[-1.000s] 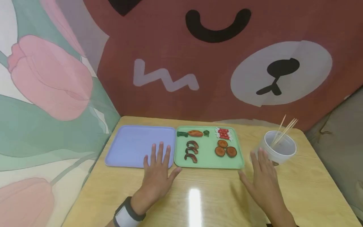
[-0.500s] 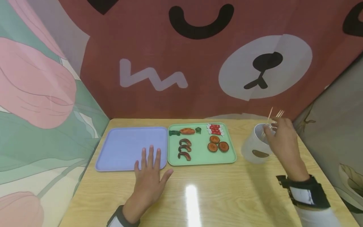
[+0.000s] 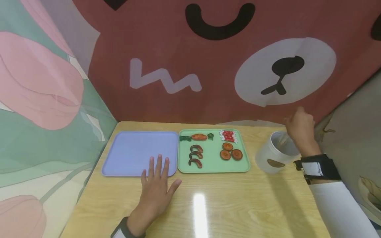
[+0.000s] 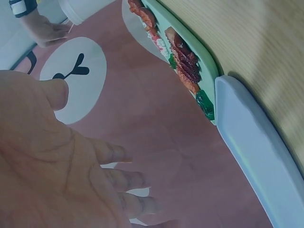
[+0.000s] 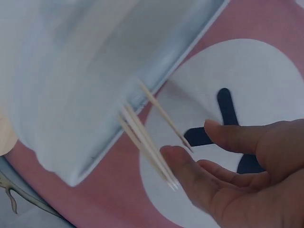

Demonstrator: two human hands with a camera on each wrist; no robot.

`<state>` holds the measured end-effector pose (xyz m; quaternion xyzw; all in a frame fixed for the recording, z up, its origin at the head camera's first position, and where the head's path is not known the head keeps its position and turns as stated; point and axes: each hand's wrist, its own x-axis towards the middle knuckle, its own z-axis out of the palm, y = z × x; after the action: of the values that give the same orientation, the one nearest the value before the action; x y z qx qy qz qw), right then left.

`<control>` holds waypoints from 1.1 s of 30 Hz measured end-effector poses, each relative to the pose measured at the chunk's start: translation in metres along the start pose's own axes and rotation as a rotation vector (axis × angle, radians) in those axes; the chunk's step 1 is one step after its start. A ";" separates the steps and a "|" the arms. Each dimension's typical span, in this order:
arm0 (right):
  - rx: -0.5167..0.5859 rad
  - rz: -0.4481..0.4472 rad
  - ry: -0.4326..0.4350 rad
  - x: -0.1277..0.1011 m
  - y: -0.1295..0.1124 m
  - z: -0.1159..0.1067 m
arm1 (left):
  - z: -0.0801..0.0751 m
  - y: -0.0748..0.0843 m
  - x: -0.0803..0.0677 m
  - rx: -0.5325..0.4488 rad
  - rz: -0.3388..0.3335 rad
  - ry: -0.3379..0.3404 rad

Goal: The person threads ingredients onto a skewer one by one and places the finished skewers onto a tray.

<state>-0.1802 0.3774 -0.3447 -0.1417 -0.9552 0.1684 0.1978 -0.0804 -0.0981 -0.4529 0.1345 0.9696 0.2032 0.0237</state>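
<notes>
My right hand [image 3: 301, 130] is above the rim of a white bucket [image 3: 265, 158] on the table's right side. In the right wrist view, several thin wooden skewers [image 5: 148, 147] stick out of the bucket. A lone skewer [image 5: 164, 115] ends near the gap between thumb and index finger, which stand apart and grip nothing I can make out. My left hand [image 3: 155, 195] has its fingers spread, over the front right edge of a purple tray [image 3: 134, 152]. Its palm [image 4: 52, 166] holds nothing in the left wrist view.
Beside the purple tray lies a green tray [image 3: 212, 162]. It carries a toy carrot [image 3: 198, 137], green pieces, red-and-white pieces [image 3: 228, 136], several brown tentacle-like pieces [image 3: 196, 154] and round mushroom-like slices [image 3: 227, 146]. A bear-printed wall [image 3: 166, 109] rises behind the table.
My right hand has moved from in front of the bucket to above its rim, by the skewers. The bucket now stands more upright. My left hand has stayed spread at the purple tray.
</notes>
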 end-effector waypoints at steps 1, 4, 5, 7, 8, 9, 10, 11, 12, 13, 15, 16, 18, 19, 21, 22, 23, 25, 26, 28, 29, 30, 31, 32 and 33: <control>-0.001 0.016 -0.018 0.002 0.001 0.002 | 0.000 0.000 -0.001 -0.001 -0.001 -0.001; 0.009 0.031 -0.017 0.006 0.003 0.008 | -0.001 0.001 -0.003 -0.006 -0.007 -0.004; 0.015 0.031 0.000 0.007 0.004 0.011 | -0.001 0.002 -0.003 -0.009 -0.009 -0.005; 0.034 0.022 0.041 0.008 0.005 0.014 | -0.002 0.003 -0.004 -0.018 -0.006 0.002; 0.050 0.016 0.062 0.008 0.005 0.015 | -0.002 0.004 -0.004 -0.024 -0.003 0.008; 0.063 0.015 0.076 0.009 0.006 0.016 | -0.003 0.005 -0.004 -0.029 0.002 0.016; 0.078 0.023 0.077 0.009 0.006 0.016 | -0.003 0.006 -0.004 -0.039 0.009 0.022; 0.089 0.032 0.083 0.009 0.006 0.015 | -0.004 0.007 -0.004 -0.054 0.017 0.027; 0.095 0.033 0.087 0.009 0.005 0.014 | -0.004 0.008 -0.004 -0.069 0.028 0.036; 0.107 0.043 0.090 0.008 0.003 0.011 | -0.005 0.010 -0.004 -0.087 0.040 0.045; 0.132 0.078 0.096 0.006 -0.003 0.004 | -0.006 0.013 -0.004 -0.127 0.066 0.069; 0.147 0.085 0.111 0.003 -0.007 0.000 | -0.007 0.015 -0.003 -0.160 0.080 0.085; 0.184 0.078 0.159 -0.001 -0.018 -0.012 | -0.009 0.018 -0.002 -0.226 0.103 0.125; 0.208 0.084 0.190 -0.003 -0.025 -0.020 | -0.011 0.021 -0.001 -0.264 0.113 0.150; 0.266 0.048 0.281 -0.008 -0.040 -0.037 | -0.013 0.026 0.000 -0.351 0.140 0.204; 0.297 0.014 0.334 -0.012 -0.048 -0.047 | -0.014 0.028 0.001 -0.389 0.157 0.236; 0.347 -0.022 0.382 -0.016 -0.056 -0.057 | -0.015 0.030 0.002 -0.420 0.174 0.268; 0.437 -0.075 0.460 -0.030 -0.074 -0.077 | -0.016 0.035 0.003 -0.463 0.228 0.337; 0.497 -0.111 0.478 -0.038 -0.083 -0.086 | -0.017 0.037 0.004 -0.476 0.257 0.367; 0.640 -0.182 0.486 -0.055 -0.099 -0.099 | -0.018 0.041 0.005 -0.493 0.306 0.410; 0.688 -0.209 0.478 -0.065 -0.108 -0.104 | -0.019 0.043 0.005 -0.506 0.324 0.414; 0.746 -0.240 0.459 -0.074 -0.116 -0.106 | -0.019 0.046 0.006 -0.517 0.343 0.411; 0.855 -0.295 0.426 -0.084 -0.124 -0.105 | -0.019 0.048 0.006 -0.522 0.359 0.402; 0.955 -0.348 0.379 -0.094 -0.132 -0.103 | -0.019 0.050 0.006 -0.527 0.365 0.382; 1.038 -0.402 0.329 -0.104 -0.138 -0.099 | -0.019 0.053 0.006 -0.532 0.372 0.357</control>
<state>-0.0746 0.2436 -0.2413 0.1338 -0.7124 0.5496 0.4154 -0.0753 -0.0572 -0.4142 0.2599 0.8308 0.4692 -0.1488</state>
